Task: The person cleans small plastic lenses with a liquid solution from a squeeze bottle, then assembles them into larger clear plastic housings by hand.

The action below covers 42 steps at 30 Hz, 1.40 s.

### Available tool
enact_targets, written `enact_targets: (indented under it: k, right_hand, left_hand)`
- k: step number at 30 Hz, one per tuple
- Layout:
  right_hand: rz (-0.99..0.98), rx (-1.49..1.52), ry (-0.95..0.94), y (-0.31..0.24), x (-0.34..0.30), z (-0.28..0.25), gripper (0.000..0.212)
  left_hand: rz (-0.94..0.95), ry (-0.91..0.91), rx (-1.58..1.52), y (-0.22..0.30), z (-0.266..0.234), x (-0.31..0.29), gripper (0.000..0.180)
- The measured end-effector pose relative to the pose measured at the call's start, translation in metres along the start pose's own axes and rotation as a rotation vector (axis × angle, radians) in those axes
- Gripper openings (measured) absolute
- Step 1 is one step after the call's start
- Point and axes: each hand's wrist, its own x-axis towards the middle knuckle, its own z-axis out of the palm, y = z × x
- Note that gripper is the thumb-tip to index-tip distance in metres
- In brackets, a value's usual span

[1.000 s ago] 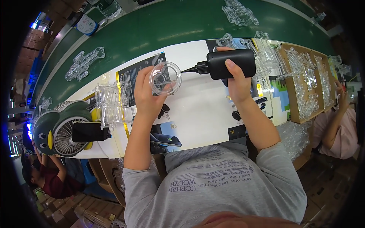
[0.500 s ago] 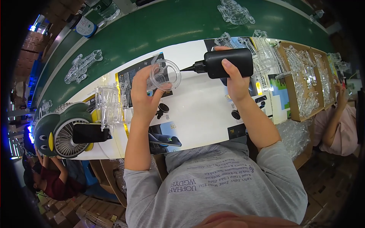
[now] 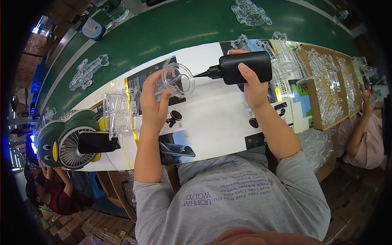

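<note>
My left hand (image 3: 153,107) holds a clear round plastic part (image 3: 174,79) up above the white work surface (image 3: 212,110). My right hand (image 3: 253,83) grips a black squeeze bottle (image 3: 245,67) lying sideways, its pointed nozzle (image 3: 203,74) aimed left and just beside the rim of the clear part. Both hands are lifted off the table, a short gap apart.
A green conveyor belt (image 3: 171,28) with clear plastic parts (image 3: 87,71) runs behind. A penguin-shaped desk fan (image 3: 65,141) and a clear plastic stack (image 3: 116,114) stand at left. Cardboard trays of clear parts (image 3: 326,81) sit at right. Other people work at lower left (image 3: 53,192) and right (image 3: 361,134).
The clear part and the bottle have stayed close together; the left hand has turned the part slightly and the nozzle tip sits nearer its rim.
</note>
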Motion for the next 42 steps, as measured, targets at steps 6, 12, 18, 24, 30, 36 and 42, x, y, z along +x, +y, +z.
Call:
enact_targets:
  k: [6,12,18,24,30,36,42]
  right_hand:
    - [0.025,0.03,-0.012,-0.002,0.0,0.0,0.037]
    - [0.019,0.036,-0.024,-0.001,0.0,-0.001,0.036]
    - [0.014,0.051,-0.032,-0.002,0.001,-0.002,0.036]
    - [0.015,0.047,-0.052,-0.001,0.001,-0.002,0.037]
    - [0.026,0.037,-0.052,-0.003,0.0,-0.003,0.037]
    - [0.043,0.049,-0.059,-0.006,-0.001,-0.002,0.038]
    - [0.041,0.046,-0.057,-0.005,-0.001,-0.002,0.04]
  left_hand:
    - [-0.05,-0.058,-0.115,0.004,-0.004,0.004,0.031]
    - [-0.071,-0.085,-0.193,0.003,-0.005,0.006,0.031]
    - [-0.129,-0.147,-0.272,0.0,-0.009,0.006,0.035]
    - [-0.261,-0.141,-0.494,-0.002,-0.009,0.002,0.037]
    - [-0.358,-0.2,-0.616,-0.001,-0.011,0.003,0.036]
    - [-0.373,-0.234,-0.662,-0.001,-0.013,0.003,0.036]
    - [-0.382,-0.269,-0.692,-0.002,-0.012,0.003,0.033]
